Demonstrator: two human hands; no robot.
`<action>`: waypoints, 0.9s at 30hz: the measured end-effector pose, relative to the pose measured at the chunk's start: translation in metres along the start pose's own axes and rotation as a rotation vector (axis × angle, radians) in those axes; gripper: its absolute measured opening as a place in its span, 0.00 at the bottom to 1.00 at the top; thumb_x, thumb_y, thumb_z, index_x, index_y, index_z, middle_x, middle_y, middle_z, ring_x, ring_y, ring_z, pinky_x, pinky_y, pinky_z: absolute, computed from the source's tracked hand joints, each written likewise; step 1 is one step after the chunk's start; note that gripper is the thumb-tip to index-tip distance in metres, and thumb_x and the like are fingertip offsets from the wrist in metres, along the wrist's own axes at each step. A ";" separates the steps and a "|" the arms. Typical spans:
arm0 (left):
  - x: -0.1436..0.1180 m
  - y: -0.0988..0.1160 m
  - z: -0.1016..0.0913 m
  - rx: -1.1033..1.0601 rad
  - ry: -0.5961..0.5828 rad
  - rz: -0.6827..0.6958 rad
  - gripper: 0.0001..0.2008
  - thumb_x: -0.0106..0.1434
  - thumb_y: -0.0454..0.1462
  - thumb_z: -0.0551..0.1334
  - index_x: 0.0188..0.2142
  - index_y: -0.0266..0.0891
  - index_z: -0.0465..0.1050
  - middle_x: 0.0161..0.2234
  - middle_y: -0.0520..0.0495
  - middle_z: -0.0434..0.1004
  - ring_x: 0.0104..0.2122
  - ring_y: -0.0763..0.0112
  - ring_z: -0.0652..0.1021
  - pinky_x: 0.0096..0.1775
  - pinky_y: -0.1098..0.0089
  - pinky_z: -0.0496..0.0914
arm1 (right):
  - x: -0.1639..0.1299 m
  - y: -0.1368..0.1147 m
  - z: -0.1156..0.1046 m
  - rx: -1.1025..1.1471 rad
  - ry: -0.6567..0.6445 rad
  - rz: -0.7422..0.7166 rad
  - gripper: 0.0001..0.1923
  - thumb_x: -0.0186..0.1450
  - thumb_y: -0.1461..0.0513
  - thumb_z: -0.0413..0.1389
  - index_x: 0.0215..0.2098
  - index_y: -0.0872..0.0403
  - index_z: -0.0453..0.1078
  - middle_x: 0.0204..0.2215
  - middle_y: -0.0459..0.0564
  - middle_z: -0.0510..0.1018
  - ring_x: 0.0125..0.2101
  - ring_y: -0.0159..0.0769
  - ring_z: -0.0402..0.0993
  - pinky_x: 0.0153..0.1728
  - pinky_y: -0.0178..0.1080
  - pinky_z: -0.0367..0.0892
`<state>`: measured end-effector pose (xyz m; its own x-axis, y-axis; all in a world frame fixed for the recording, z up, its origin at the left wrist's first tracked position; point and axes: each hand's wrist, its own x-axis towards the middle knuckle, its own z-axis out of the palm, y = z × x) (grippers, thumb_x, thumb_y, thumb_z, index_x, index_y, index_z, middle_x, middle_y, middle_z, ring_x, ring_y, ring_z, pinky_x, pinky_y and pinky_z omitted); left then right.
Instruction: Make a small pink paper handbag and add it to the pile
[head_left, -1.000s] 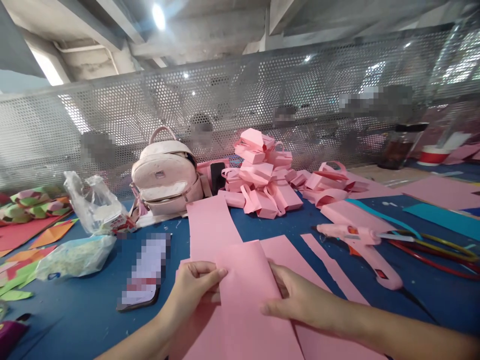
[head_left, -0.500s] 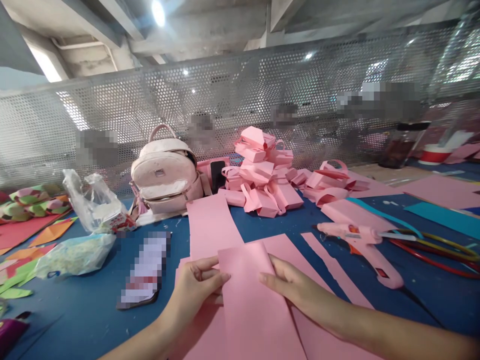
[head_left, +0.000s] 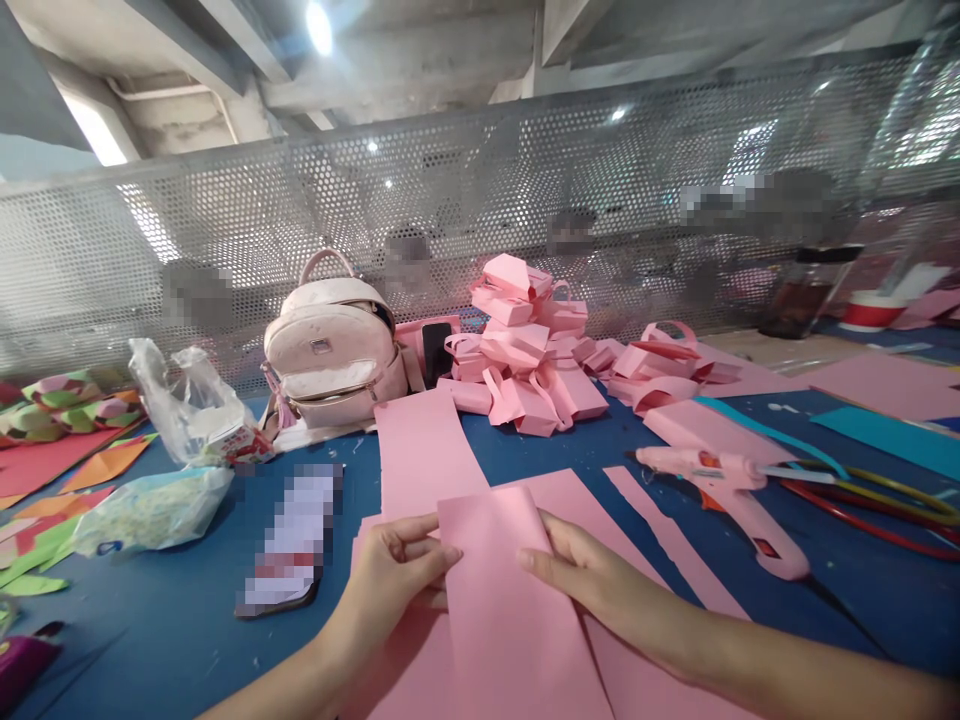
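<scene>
Barely anything's moved since half a second ago: left hand and right hand both pinch the pink strip at its top corners, just in front of the backpack. Looks like mid-fold; next probably needs edges lined up and creased.

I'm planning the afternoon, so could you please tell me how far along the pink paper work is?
Done: a pile of folded pink pieces sits by the backpack. In hand: left hand and right hand pinch a pink sheet at its edges. Left: flat pink strips on the table, glue gun untouched.
</scene>
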<state>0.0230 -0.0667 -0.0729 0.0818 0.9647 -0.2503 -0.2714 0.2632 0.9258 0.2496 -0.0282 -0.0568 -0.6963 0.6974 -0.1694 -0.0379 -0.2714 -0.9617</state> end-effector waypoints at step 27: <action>0.000 0.000 0.000 0.016 -0.013 0.025 0.21 0.45 0.46 0.80 0.29 0.34 0.79 0.18 0.56 0.71 0.19 0.82 0.69 0.24 0.79 0.69 | 0.000 0.001 0.000 -0.037 0.008 -0.007 0.29 0.68 0.50 0.61 0.64 0.48 0.65 0.55 0.53 0.78 0.54 0.47 0.75 0.55 0.46 0.70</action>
<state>0.0230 -0.0666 -0.0724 0.0879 0.9708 -0.2232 -0.2580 0.2386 0.9362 0.2498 -0.0287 -0.0577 -0.6901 0.7049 -0.1639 -0.0160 -0.2413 -0.9703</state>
